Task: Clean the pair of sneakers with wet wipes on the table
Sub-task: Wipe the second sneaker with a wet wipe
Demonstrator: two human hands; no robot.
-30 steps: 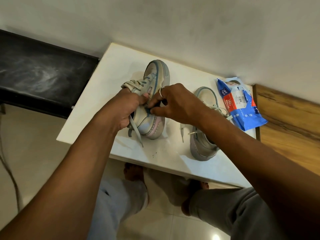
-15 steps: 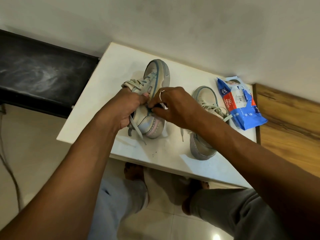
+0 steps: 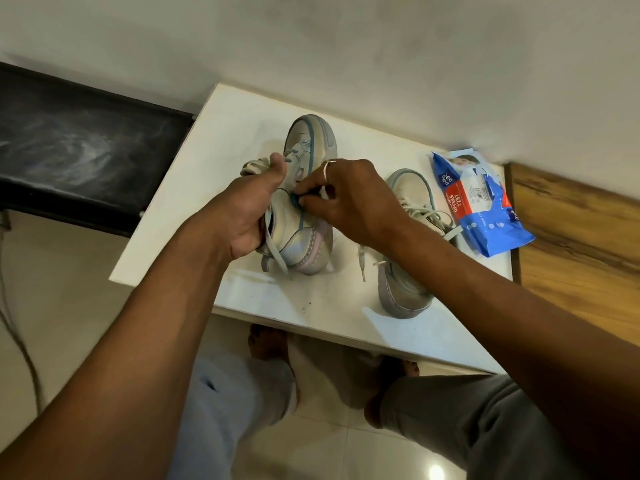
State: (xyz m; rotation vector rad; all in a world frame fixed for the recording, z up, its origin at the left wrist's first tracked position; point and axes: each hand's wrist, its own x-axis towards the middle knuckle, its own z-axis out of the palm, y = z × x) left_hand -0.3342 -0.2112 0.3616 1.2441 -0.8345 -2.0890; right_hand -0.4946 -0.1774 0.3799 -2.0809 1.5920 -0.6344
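Indoors, a person stands over a white table [image 3: 180, 230] set against a pale wall, working on a pair of sneakers with both bare hands. The left hand [image 3: 247, 213] grips the pale sneaker [image 3: 308, 143] at its opening, fingers curled round the collar and thumb [image 3: 277, 169] stretched up along the tongue. The shoe is tipped to one side with its toe toward the wall, and whether its heel rests on the tabletop cannot be told. The right hand [image 3: 353, 199], a ring [image 3: 328, 164] on one finger, is bunched tight, its fingertips pinched together against the shoe's side at a small blue patch [image 3: 295, 201]. A white scrap [image 3: 323, 194] shows between those fingers, too little of it to say whether it is a wipe. Loose grey laces [image 3: 275, 258] hang from under the left hand onto the table. The second sneaker [image 3: 403, 292] stands upright just beside the first, under the right forearm, untouched, its heel near the table's front edge. The blue wet-wipes pack [image 3: 481, 216] lies flat at the table's far right corner, close to that shoe's toe. A black bench [image 3: 76, 150] adjoins the table on one side and a wooden surface [image 3: 581, 244] on the other. Below the tabletop, bare feet [image 3: 268, 341] rest on glossy floor tiles.
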